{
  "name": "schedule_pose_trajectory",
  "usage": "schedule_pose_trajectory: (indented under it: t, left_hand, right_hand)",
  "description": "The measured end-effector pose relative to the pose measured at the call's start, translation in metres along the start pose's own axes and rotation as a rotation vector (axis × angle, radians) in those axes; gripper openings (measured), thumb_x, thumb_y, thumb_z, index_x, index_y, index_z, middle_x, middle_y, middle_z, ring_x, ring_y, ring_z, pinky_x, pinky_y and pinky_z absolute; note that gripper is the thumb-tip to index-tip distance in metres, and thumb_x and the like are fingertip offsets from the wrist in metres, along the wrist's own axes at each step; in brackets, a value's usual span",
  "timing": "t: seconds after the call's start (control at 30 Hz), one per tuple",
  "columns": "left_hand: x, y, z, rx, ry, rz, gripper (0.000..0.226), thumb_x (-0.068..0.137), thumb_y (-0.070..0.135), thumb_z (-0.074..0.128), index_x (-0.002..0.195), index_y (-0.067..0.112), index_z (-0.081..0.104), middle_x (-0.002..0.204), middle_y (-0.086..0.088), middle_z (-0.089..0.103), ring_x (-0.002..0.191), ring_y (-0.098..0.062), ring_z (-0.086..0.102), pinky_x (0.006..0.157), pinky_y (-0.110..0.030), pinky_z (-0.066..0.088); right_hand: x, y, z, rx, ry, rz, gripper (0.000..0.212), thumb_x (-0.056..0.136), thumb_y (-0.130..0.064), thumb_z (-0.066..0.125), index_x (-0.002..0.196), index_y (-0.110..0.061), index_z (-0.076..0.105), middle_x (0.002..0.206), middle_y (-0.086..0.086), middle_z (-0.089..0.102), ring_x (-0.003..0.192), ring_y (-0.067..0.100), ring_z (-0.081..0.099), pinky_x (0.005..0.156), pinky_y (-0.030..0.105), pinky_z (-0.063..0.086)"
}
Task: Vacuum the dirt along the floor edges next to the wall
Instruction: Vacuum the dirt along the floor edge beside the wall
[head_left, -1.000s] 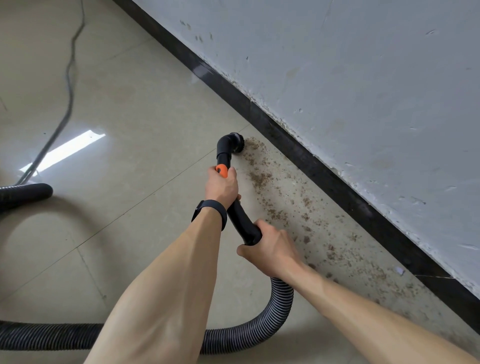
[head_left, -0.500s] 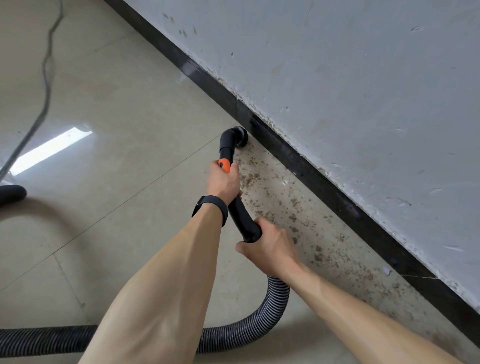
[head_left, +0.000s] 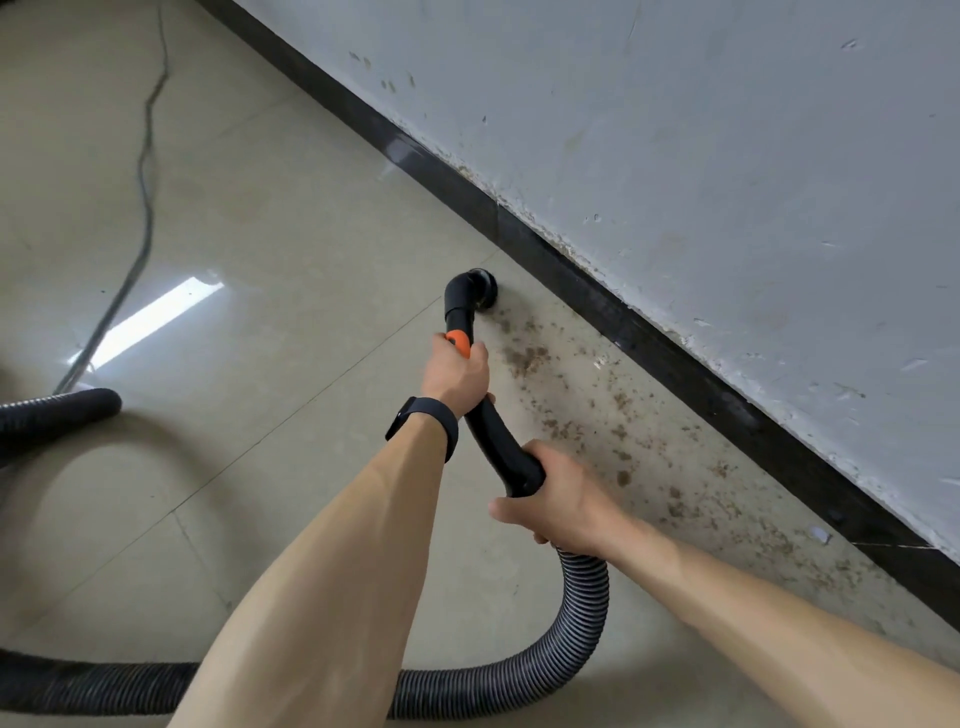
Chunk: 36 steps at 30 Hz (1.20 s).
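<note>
Wall (head_left: 727, 156) and black skirting (head_left: 675, 358) run diagonally across the tiled floor (head_left: 260, 234), and the main risk sits along that line. The round nozzle (head_left: 480, 291) is near the skirting but not against it, so a pass held this far out would likely leave crumbs tucked in the edge. The ribbed hose (head_left: 587, 613) loops under both forearms and off to the left. A long reach forward could, I judge, pull it taut and jerk the pipe off course, or drag it through the unswept patch.

The dirt (head_left: 618, 431), a brown scatter beside the skirting, lies to the right of the left hand (head_left: 457, 371) and the right hand (head_left: 563, 501). It stretches back alongside the right forearm, so most of it is behind the nozzle rather than ahead.

Both hands hold the black pipe (head_left: 498, 441). The right wraps the lower end where the hose joins, and the left grips higher up at the orange collar (head_left: 458, 339). The nozzle is at the far end of the scatter.
</note>
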<state>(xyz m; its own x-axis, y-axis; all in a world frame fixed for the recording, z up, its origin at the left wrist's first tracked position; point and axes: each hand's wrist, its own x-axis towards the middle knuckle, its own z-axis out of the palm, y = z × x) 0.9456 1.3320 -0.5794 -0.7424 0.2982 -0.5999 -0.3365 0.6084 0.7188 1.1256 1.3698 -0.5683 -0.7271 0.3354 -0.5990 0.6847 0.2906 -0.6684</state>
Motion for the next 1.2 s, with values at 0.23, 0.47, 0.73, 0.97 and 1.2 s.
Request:
schedule_pose_trajectory:
  t: [0.23, 0.47, 0.73, 0.97, 1.2]
  left_hand:
    - [-0.019, -0.047, -0.065, 0.262, 0.072, -0.069, 0.027, 0.1, 0.028, 0.046, 0.112, 0.006, 0.035, 0.088, -0.007, 0.049, 0.077, -0.026, 0.057, 0.051, -0.033, 0.049]
    - [-0.042, -0.083, -0.072, 0.143, 0.137, -0.084, 0.021, 0.099, 0.026, 0.045, 0.107, 0.008, 0.038, 0.086, -0.006, 0.046, 0.073, -0.025, 0.049, 0.075, -0.042, 0.053]
    - [-0.039, -0.072, -0.044, 0.161, 0.157, 0.014, 0.017, 0.099, 0.02, 0.045, 0.103, 0.007, 0.035, 0.079, -0.002, 0.041, 0.08, -0.027, 0.046, 0.072, -0.032, 0.038]
    - [-0.034, -0.062, -0.037, 0.433, 0.156, 0.169, 0.013, 0.103, 0.023, 0.043, 0.102, 0.011, 0.036, 0.118, -0.022, 0.056, 0.109, -0.034, 0.057, 0.077, -0.027, 0.036]
    - [-0.021, -0.059, -0.038, 0.426, 0.142, 0.182, 0.017, 0.103, 0.026, 0.042, 0.102, 0.009, 0.037, 0.121, -0.023, 0.056, 0.109, -0.036, 0.057, 0.079, -0.029, 0.037]
  right_hand:
    - [-0.017, -0.018, 0.038, -0.206, -0.123, -0.081, 0.031, 0.07, -0.036, 0.075, 0.088, -0.029, 0.051, 0.083, -0.004, 0.065, 0.067, 0.016, 0.062, 0.054, 0.033, 0.05]
    - [-0.043, -0.021, 0.053, -0.324, -0.125, -0.087, 0.035, 0.071, -0.041, 0.072, 0.096, -0.029, 0.051, 0.085, -0.003, 0.063, 0.074, 0.019, 0.062, 0.054, 0.031, 0.042]
    - [-0.049, -0.004, 0.046, -0.272, -0.033, -0.035, 0.035, 0.071, -0.043, 0.076, 0.084, -0.03, 0.047, 0.079, -0.006, 0.062, 0.068, 0.016, 0.059, 0.051, 0.029, 0.038]
    - [-0.04, 0.002, 0.046, -0.235, 0.021, -0.004, 0.033, 0.07, -0.039, 0.077, 0.08, -0.029, 0.047, 0.075, -0.005, 0.061, 0.063, 0.015, 0.057, 0.051, 0.028, 0.038]
    - [-0.037, -0.007, 0.043, -0.25, 0.034, -0.01, 0.031, 0.075, -0.039, 0.076, 0.083, -0.028, 0.048, 0.076, -0.006, 0.061, 0.06, 0.012, 0.054, 0.048, 0.026, 0.034]
